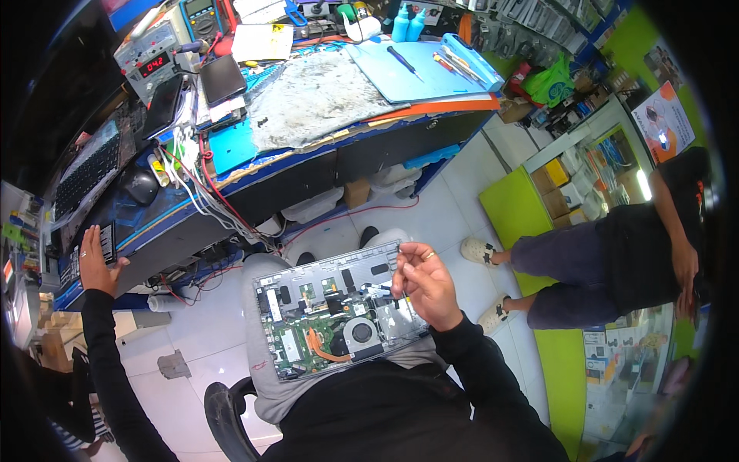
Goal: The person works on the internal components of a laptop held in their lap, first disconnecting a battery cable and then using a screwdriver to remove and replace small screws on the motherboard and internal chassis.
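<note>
An opened laptop base (309, 355), its circuit board, fan and copper heat pipe exposed, rests across my lap. My right hand (426, 281) has its fingers curled at the base's top right corner; anything between the fingertips is hard to make out. Out to the left, my left hand (98, 262) lies with fingers extended and thumb apart on a dark flat item with white markings (108, 241) at the desk edge, below a black mouse (140, 187) and a laptop keyboard (87, 171).
A cluttered desk holds a stained grey mat (312, 100), a blue tray with screwdrivers (377, 69), a power supply (138, 58) and cables. Another person (631, 262) stands at the right by a green display counter (508, 200). A chair armrest (219, 408) is below me.
</note>
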`<state>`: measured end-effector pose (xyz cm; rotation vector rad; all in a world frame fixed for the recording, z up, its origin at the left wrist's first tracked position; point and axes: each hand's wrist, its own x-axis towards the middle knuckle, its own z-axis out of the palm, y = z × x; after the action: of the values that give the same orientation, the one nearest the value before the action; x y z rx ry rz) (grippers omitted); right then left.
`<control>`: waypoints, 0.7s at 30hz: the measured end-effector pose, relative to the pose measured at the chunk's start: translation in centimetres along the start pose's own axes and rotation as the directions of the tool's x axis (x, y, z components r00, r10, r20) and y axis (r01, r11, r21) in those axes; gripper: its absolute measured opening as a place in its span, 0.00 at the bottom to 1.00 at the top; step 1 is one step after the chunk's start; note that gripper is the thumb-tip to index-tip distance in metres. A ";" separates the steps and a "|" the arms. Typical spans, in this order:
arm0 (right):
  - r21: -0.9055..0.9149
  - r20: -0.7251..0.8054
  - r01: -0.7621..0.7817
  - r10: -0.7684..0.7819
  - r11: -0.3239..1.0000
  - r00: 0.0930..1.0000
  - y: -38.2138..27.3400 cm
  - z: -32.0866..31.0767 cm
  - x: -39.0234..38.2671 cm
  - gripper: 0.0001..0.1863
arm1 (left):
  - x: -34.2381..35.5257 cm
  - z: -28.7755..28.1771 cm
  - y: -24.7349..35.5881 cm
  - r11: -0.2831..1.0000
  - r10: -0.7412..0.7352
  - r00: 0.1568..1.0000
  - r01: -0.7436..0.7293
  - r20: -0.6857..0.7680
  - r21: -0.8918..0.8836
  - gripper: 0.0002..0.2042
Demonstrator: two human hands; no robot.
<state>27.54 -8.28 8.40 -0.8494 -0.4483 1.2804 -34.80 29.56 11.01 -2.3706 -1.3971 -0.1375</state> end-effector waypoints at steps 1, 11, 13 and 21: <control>0.003 0.008 -0.003 0.003 1.000 1.000 -0.3 0.0 0.1 0.21 | -0.3 -0.1 0.5 1.000 -0.022 0.999 0.021 -0.033 -0.021 0.53; -0.909 0.412 0.392 -0.445 -0.141 0.795 -10.2 0.8 12.0 0.18 | -5.9 -4.2 8.7 0.975 -0.177 0.917 0.115 -0.357 -0.189 0.53; -0.955 0.273 0.291 -0.534 -0.051 0.800 -14.3 0.5 19.0 0.18 | -7.3 -5.2 13.0 0.922 -0.275 0.864 0.112 -0.423 -0.371 0.49; -0.808 0.492 0.239 -0.393 -0.538 0.777 -23.1 2.9 47.7 0.29 | -13.3 -5.8 32.2 0.559 0.053 0.996 0.032 0.074 -0.828 0.45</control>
<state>52.76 36.87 20.30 -1.9562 -1.8095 -0.3790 -13.11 2.61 3.82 -3.1613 -1.5797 -0.8943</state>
